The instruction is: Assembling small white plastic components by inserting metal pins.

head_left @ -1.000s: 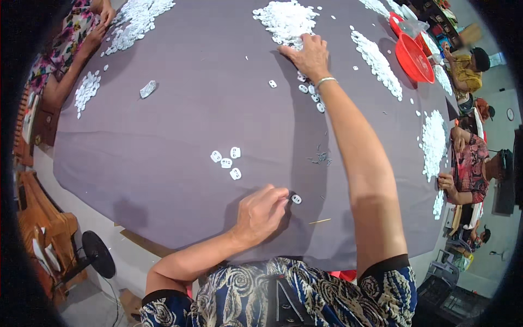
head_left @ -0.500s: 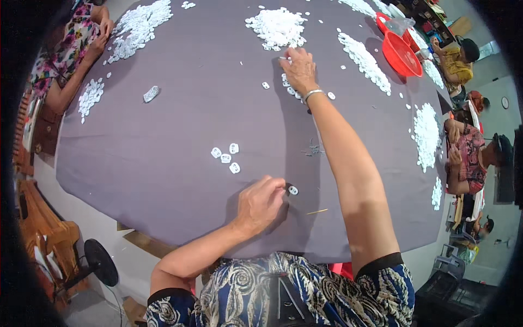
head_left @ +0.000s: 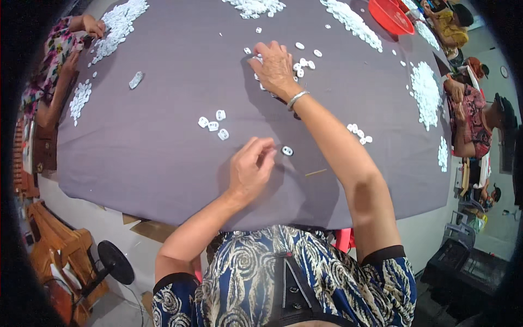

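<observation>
My right hand reaches out over the table, fingers spread and pointing down onto small white oval pieces with dark holes, some partly hidden beneath it. More loose white pieces lie just right of its fingers. Closer to me, my left hand hovers with fingers loosely curled and the thumb apart; nothing shows in it. Just right of its fingertips lies a single white oval piece with a dark rim. A small cluster of larger-looking white pieces lies beyond the left hand, to its left.
A grey cloth covers the table. Heaps of white pieces lie along the far and side edges, where other people sit. A red basin stands far right. A thin yellowish stick and a small silvery bundle lie on the cloth.
My right hand has drawn back from the far heap toward me, over loose pieces. The left hand's thumb and fingers have parted a little. The whole view has shifted.
</observation>
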Motion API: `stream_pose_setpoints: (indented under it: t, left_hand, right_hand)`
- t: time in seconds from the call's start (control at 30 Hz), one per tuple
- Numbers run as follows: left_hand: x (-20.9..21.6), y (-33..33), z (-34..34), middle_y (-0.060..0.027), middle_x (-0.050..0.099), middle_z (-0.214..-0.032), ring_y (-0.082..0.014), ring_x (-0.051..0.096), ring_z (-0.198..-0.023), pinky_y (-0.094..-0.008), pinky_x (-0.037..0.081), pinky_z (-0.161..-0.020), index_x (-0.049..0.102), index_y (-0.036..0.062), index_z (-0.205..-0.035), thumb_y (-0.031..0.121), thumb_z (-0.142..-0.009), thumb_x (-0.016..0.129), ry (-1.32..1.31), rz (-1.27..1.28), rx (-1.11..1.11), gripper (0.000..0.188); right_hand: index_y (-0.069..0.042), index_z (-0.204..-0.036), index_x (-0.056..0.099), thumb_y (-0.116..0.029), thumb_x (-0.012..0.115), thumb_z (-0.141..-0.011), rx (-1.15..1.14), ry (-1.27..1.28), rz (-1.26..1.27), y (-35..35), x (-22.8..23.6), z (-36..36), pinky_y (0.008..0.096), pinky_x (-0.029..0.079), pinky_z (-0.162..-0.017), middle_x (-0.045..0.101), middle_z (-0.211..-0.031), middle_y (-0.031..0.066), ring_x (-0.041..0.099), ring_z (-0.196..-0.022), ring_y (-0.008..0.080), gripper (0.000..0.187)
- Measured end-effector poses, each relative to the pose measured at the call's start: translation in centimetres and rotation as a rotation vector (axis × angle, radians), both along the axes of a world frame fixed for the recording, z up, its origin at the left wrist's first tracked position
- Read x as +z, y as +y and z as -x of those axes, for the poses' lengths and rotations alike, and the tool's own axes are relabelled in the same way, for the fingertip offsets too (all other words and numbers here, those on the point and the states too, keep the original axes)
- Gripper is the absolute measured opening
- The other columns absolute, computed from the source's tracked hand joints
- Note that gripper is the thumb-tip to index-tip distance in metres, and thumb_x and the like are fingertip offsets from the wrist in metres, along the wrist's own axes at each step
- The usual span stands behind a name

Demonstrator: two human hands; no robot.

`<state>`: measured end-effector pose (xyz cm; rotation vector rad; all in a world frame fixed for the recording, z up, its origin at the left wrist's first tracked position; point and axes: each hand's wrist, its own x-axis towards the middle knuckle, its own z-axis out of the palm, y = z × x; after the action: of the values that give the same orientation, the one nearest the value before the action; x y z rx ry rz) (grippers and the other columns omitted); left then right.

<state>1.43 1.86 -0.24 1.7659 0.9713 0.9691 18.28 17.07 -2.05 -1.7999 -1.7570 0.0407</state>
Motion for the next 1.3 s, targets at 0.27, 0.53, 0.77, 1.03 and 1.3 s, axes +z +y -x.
stream_pose_setpoints:
  t: [0.27, 0.53, 0.77, 1.03, 1.3]
  left_hand:
    - [0.1, 0.0, 0.2, -0.0003, 0.054, -0.08, -0.0052, 0.05, -0.068, -0.0203, 0.044, -0.061, 0.06, -0.0003, -0.097, -0.001, -0.086, 0.062, -0.057, 0.107, 0.017, 0.011]
    - [-0.2, -0.1, 0.3, -0.0044, 0.056, -0.081, -0.01, 0.055, -0.07, -0.0233, 0.046, -0.062, 0.059, 0.0005, -0.099, 0.0, -0.085, 0.061, -0.081, 0.108, 0.016, 0.014]
    - [-0.1, -0.1, 0.5, -0.0042, 0.057, -0.081, -0.0102, 0.055, -0.069, -0.0233, 0.046, -0.061, 0.059, 0.0013, -0.097, 0.001, -0.085, 0.062, -0.059, 0.117, 0.013, 0.013]
    - [0.0, -0.1, 0.5, -0.0051, 0.057, -0.082, -0.0122, 0.056, -0.07, -0.0251, 0.047, -0.062, 0.059, 0.0015, -0.097, 0.002, -0.084, 0.062, -0.047, 0.119, 0.001, 0.013]
    - [-0.2, -0.1, 0.5, -0.0013, 0.055, -0.081, -0.0074, 0.052, -0.07, -0.0216, 0.045, -0.064, 0.06, 0.0001, -0.097, 0.001, -0.085, 0.063, -0.029, 0.065, 0.001, 0.012]
  right_hand:
    - [-0.012, -0.097, 0.06, -0.023, 0.066, -0.079, 0.041, 0.011, -0.072, -4.3, -0.3, 2.2, 0.0448, 0.041, -0.08, 0.054, -0.096, 0.0112, 0.051, -0.094, 0.0316, 0.022]
    - [-0.011, -0.097, 0.059, -0.019, 0.067, -0.078, 0.133, -0.001, -0.066, -8.6, 0.4, 2.5, 0.0425, 0.042, -0.079, 0.054, -0.096, 0.0103, 0.051, -0.093, 0.0294, 0.022]
    - [-0.012, -0.094, 0.059, -0.018, 0.068, -0.076, 0.121, 0.033, -0.047, -10.1, 0.4, -0.5, 0.0422, 0.041, -0.08, 0.053, -0.095, 0.0091, 0.051, -0.093, 0.0277, 0.021]
    - [-0.012, -0.094, 0.061, -0.016, 0.067, -0.078, 0.043, -0.035, -0.075, -10.7, 0.4, -6.1, 0.0422, 0.044, -0.079, 0.055, -0.092, 0.0085, 0.053, -0.09, 0.0295, 0.018]
    - [-0.006, -0.094, 0.058, -0.013, 0.066, -0.079, 0.109, -0.067, -0.088, -11.1, 0.7, -0.8, 0.0426, 0.045, -0.08, 0.054, -0.092, 0.0128, 0.052, -0.091, 0.0317, 0.018]
